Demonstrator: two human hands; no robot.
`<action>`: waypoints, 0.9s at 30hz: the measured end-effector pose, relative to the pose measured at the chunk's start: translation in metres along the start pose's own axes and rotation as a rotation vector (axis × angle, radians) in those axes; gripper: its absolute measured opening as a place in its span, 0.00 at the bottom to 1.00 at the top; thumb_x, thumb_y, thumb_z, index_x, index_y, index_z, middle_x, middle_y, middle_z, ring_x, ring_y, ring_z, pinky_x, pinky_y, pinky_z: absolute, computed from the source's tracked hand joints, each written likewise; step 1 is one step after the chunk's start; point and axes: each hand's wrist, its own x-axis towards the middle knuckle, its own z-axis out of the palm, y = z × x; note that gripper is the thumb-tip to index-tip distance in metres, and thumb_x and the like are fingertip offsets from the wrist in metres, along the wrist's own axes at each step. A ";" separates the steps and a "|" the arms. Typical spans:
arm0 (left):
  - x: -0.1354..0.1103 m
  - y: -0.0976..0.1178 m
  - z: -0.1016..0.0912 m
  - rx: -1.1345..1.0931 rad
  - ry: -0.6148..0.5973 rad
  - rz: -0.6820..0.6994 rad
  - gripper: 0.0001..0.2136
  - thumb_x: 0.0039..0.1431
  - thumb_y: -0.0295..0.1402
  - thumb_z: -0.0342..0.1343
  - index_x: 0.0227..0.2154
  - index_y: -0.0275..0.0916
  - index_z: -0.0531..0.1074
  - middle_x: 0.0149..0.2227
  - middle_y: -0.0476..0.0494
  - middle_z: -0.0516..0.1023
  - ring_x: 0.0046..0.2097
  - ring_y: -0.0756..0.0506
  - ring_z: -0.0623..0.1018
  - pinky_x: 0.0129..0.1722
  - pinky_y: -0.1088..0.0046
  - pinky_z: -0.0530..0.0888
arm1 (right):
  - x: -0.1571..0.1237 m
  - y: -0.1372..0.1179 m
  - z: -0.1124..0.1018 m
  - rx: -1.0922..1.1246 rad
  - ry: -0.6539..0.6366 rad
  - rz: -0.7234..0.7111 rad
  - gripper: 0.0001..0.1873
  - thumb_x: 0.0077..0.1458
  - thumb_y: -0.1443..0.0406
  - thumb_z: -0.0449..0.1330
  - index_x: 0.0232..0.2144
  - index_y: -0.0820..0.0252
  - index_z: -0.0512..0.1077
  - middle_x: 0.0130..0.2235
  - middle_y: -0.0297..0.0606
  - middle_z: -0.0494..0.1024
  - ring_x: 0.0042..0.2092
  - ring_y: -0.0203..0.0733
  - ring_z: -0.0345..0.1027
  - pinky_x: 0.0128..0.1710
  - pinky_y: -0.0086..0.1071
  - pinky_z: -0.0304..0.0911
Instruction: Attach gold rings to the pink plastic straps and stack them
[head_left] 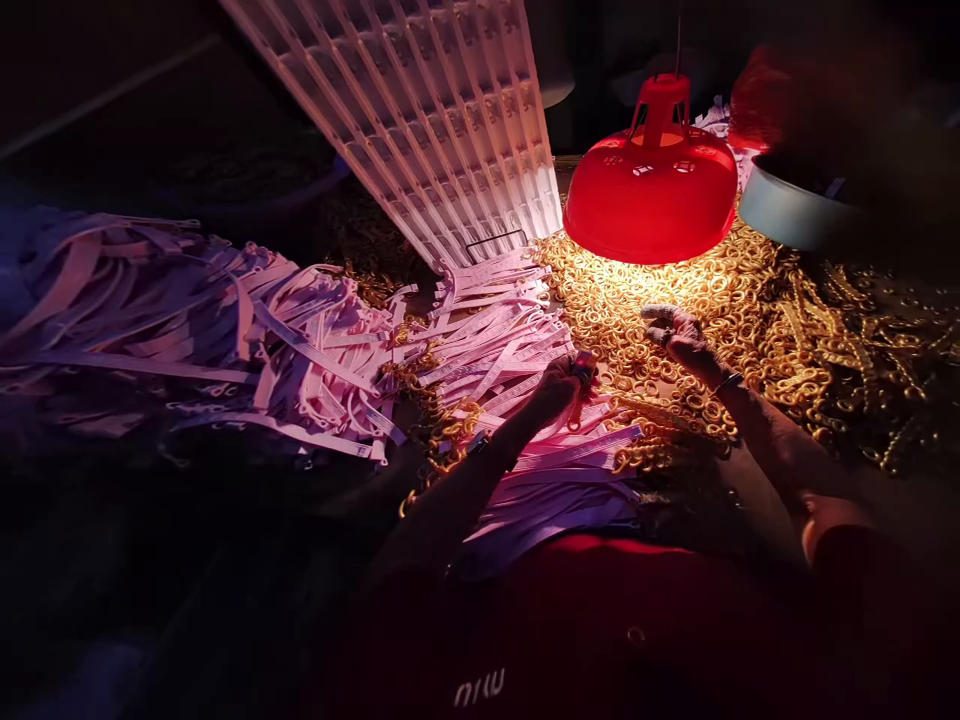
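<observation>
My left hand (566, 382) is closed above a layer of pink strips (517, 345). Its fingertips are pressed together, and a few gold links (576, 415) hang just below them; exactly what it grips is too small and dark to tell. To the right, my right hand (681, 338) reaches over a wide heap of gold rings (750, 330). Its fingers stretch out to the left, a little apart, with nothing visible in them. The strips look flat and narrow, and lie in a loose stack between the hands and my body.
A red lamp (651, 200) hangs low over the rings and lights them. Behind the strips leans a ribbed translucent panel (465, 130). A larger pile of pink strips (300, 340) lies left. At the back right are a pale blue bowl (791, 210) and a dim red shape (757, 100).
</observation>
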 end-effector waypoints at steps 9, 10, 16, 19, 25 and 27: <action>0.014 -0.012 0.011 0.084 0.027 0.110 0.05 0.62 0.29 0.58 0.34 0.35 0.67 0.21 0.51 0.77 0.16 0.56 0.65 0.18 0.80 0.62 | -0.018 -0.006 0.042 0.187 -0.118 0.012 0.26 0.45 0.57 0.68 0.46 0.62 0.74 0.35 0.39 0.75 0.35 0.38 0.67 0.35 0.34 0.66; 0.015 -0.014 0.010 0.091 0.032 0.101 0.06 0.62 0.30 0.59 0.34 0.34 0.68 0.22 0.50 0.78 0.16 0.56 0.66 0.18 0.79 0.62 | -0.018 -0.007 0.044 0.194 -0.126 0.005 0.27 0.45 0.56 0.68 0.46 0.63 0.74 0.34 0.39 0.75 0.35 0.39 0.67 0.35 0.34 0.67; 0.019 -0.020 0.007 0.032 0.038 0.049 0.05 0.59 0.30 0.59 0.35 0.34 0.70 0.24 0.48 0.79 0.16 0.57 0.66 0.17 0.79 0.59 | -0.021 -0.008 0.052 0.210 -0.132 0.021 0.29 0.46 0.54 0.67 0.48 0.61 0.72 0.35 0.37 0.74 0.36 0.38 0.68 0.37 0.34 0.67; 0.018 -0.021 0.008 0.004 0.059 0.064 0.04 0.57 0.27 0.59 0.34 0.33 0.71 0.24 0.48 0.78 0.17 0.57 0.65 0.17 0.80 0.59 | -0.025 -0.009 0.053 0.182 -0.108 0.055 0.30 0.48 0.50 0.66 0.49 0.60 0.71 0.35 0.37 0.74 0.36 0.38 0.68 0.37 0.33 0.66; 0.017 -0.022 0.014 0.070 0.072 0.189 0.04 0.53 0.20 0.55 0.29 0.33 0.71 0.23 0.49 0.75 0.22 0.55 0.70 0.24 0.79 0.65 | -0.031 -0.020 0.050 -0.016 -0.217 0.096 0.29 0.53 0.38 0.58 0.30 0.58 0.69 0.26 0.37 0.73 0.27 0.37 0.67 0.26 0.31 0.61; 0.020 -0.025 0.014 0.097 0.048 0.219 0.05 0.52 0.19 0.54 0.27 0.33 0.70 0.23 0.49 0.74 0.23 0.54 0.71 0.25 0.78 0.65 | -0.034 -0.020 0.051 -0.032 -0.243 0.084 0.30 0.53 0.37 0.58 0.28 0.59 0.68 0.25 0.37 0.73 0.25 0.36 0.66 0.23 0.30 0.59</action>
